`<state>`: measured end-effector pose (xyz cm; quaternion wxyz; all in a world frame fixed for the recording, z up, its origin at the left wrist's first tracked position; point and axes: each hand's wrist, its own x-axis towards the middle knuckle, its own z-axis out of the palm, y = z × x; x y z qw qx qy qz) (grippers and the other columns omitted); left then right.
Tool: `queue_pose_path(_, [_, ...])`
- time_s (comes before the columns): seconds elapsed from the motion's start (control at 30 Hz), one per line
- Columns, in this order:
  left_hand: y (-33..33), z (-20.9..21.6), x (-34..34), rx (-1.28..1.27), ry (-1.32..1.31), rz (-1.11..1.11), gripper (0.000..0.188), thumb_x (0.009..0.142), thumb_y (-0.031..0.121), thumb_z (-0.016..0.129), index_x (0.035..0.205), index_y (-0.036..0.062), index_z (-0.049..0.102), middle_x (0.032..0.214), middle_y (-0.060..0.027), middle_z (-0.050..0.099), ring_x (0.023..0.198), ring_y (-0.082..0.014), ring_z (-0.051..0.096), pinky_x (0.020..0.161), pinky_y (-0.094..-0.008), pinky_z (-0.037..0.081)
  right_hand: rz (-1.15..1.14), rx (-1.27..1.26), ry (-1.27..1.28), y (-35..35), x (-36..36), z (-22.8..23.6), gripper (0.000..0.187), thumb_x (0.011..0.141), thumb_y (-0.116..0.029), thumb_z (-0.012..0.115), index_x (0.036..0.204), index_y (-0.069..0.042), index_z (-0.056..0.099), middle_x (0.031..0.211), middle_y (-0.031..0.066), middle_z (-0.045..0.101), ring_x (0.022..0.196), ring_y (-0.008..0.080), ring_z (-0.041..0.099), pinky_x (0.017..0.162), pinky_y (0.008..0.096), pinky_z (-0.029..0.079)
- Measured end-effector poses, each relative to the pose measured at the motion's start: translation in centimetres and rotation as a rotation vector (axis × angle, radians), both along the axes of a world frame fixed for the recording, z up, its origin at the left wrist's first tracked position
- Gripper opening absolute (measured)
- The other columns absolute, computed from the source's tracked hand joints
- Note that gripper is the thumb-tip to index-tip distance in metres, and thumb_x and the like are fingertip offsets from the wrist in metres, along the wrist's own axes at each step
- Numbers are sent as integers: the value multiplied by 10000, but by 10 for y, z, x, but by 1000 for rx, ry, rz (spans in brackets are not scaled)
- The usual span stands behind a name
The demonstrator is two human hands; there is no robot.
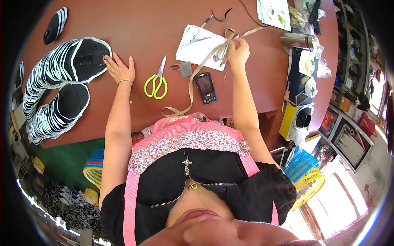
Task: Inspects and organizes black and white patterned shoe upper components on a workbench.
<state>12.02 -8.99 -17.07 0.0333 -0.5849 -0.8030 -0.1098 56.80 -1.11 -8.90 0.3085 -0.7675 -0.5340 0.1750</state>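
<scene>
Strap [197, 74], tan webbing: near end curled at table [164, 24] edge, far end pinched in right hand [239, 51] over papers [201, 45]. Left hand [119, 69] flat, fingers spread, touching shoe-upper stack [61, 69]. Risk: pulled strap sweeping handheld scanner [205, 87], just right of strap, off edge. Green scissors [156, 84] left of strap; steel flask [297, 40] beyond.

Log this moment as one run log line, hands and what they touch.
left hand: flat on black shoe upper | right hand: pinching tan strap over papers | between: green scissors, handheld scanner
</scene>
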Motion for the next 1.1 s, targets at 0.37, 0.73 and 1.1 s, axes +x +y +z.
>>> queue_pose_path(0.37, [-77, 28, 27, -50, -292, -131, 679, 910, 248, 717, 1504, 68, 440, 1628, -269, 281, 1470, -486, 287, 1216, -533, 267, -156, -209, 25, 7, 28, -55, 287, 889, -287, 750, 939, -6, 721, 890, 154, 702, 871, 318, 687, 798, 429, 546])
queue_pose_path(0.73, [-181, 60, 60, -145, -472, -183, 619, 872, 71, 700, 1454, 85, 489, 1581, -237, 350, 1428, -465, 338, 1193, -522, 319, -57, 264, 1011, -35, -10, 62, 83, 961, -95, 699, 931, -34, 652, 931, 39, 713, 857, 112, 642, 760, 266, 505])
queue_pose_path(1.1, [-183, 172, 54, -89, -1474, -449, 526, 917, 75, 696, 1427, 79, 566, 1395, -143, 574, 1304, -260, 565, 1046, -389, 504, 998, -564, 1170, -249, -256, 154, 57, 946, -62, 656, 977, -14, 659, 846, 84, 703, 826, 143, 693, 737, 311, 550])
